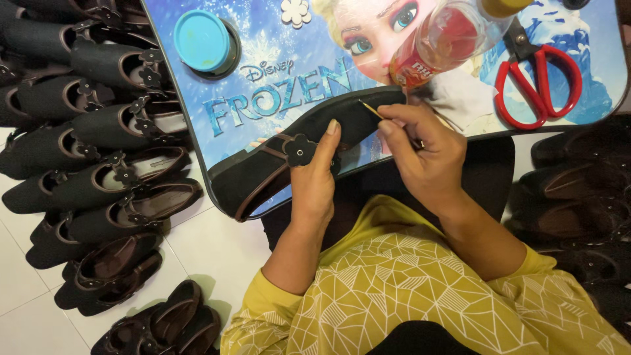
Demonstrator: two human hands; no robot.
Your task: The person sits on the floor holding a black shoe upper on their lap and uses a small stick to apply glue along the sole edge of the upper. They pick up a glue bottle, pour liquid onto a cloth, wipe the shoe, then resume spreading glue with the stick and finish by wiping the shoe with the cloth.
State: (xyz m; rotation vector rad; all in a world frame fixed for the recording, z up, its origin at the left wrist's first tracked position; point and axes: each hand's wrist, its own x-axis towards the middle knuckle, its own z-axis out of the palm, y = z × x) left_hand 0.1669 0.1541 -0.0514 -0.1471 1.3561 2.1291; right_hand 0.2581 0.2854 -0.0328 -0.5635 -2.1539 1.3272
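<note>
Shoe (289, 164), black w/ brown trim and a flower ornament (300, 150), lies tilted across the near edge of a small lap table (197, 141) w/ colourful cartoon print. Left hand (314, 181) grasps it at the middle, thumb on the upper side, fingers wrapped under. Right hand (426, 154) pinches a thin stick (372, 110) betw. thumb and forefinger, its tip touching the shoe near the heel end. On the table: blue round lid on a jar (204, 41) far left, clear bottle w/ red label (447, 39) lying just above the right hand, red scissors (536, 82) at right, a white flower piece (296, 12) at top. Many similar shoes (105, 151) are lined up on the floor at left, more at right in shadow. Risks, in my judgement: the shoe rests only partly on the table, so if the left grip loosens it can slide off; the stick is thin and may snap or smear outside the wanted spot if pressed too hard; the bottle is close to the wrist, an elbow move can knock it.
</note>
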